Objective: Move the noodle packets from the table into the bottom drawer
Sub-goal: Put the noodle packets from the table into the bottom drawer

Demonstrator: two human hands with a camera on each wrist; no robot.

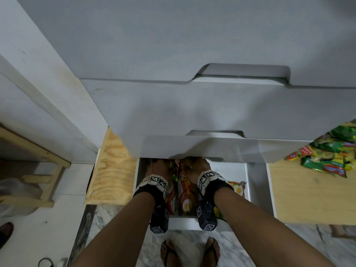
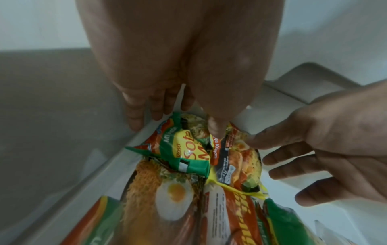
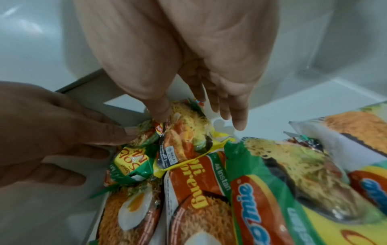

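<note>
The white bottom drawer is pulled out and holds several noodle packets lying side by side. Both hands reach into its back end, partly hidden under the drawer front above. My left hand has straight fingers, and its thumb rests on a crumpled green packet. My right hand is spread open, with its thumb tip touching a yellow packet beside the green one. More packets lie heaped on the wooden table at the right.
Closed grey drawer fronts overhang the open drawer. A plywood board lies left of it and a wooden stool stands farther left. My sandalled feet stand on the marble floor before the drawer.
</note>
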